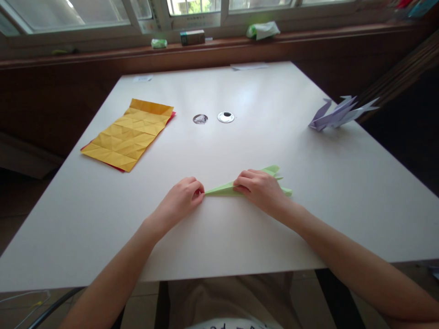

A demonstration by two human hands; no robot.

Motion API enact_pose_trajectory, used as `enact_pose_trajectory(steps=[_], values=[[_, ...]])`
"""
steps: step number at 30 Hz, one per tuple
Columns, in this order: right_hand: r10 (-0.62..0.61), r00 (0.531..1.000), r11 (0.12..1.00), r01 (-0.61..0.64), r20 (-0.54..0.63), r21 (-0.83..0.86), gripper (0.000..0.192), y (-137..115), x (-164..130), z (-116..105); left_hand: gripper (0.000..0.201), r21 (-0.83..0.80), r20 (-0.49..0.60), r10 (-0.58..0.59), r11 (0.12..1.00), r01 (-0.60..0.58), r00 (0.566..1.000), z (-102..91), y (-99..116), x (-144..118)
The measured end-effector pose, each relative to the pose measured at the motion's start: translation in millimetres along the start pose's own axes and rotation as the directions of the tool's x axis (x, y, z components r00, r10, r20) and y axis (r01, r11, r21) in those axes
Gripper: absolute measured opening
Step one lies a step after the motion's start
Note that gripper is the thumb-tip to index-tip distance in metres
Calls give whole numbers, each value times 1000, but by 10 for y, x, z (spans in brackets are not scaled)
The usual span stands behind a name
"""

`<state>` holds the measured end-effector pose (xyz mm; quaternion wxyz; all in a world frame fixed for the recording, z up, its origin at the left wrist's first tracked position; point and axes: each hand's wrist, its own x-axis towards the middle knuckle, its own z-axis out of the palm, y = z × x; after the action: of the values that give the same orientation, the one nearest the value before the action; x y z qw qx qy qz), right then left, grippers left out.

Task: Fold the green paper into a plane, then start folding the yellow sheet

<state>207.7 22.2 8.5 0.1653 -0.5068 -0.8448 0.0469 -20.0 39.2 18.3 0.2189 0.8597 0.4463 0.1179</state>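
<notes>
Pinching pointed tip of long green folded paper model (224,188) with left hand (181,201), right hand (260,189) pressed flat mid-body, near front of white table (240,228); advise creasing firmly, edges aligned.

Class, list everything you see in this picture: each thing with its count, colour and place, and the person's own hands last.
table: one, white, centre
green folded paper: one, pale green, near middle, between both hands
creased paper sheets: yellow over red, table left
paper model: one, lilac, table right
round discs: two, silvery, table middle
small box: one, brown and green, windowsill
left hand: pinching the paper's pointed tip
right hand: pressing on the paper
</notes>
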Motion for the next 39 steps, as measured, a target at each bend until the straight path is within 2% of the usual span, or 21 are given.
enact_pose_trajectory(steps=[6,28,35,37,39], values=[[0,1000,1000,0,9,-3,15,8,0,0,13,48,20,-10,999,9,1000,-41,10,-15],[-4,1000,1000,4,7,12,16,3,-18,-7,15,39,34,-15,999,13,999,-74,-13,-36],[-7,1000,1000,7,8,2,18,7,-20,-13,15,68,68,-8,998,3,998,-169,-62,-77],[-9,1000,1000,9,4,-16,19,18,-21,-13,11,78,43,-21,997,18,999,-189,-58,-80],[-30,1000,999,30,-1,-32,20,32,-18,-9,10,31,-33,-17,999,18,999,-169,-26,-69]])
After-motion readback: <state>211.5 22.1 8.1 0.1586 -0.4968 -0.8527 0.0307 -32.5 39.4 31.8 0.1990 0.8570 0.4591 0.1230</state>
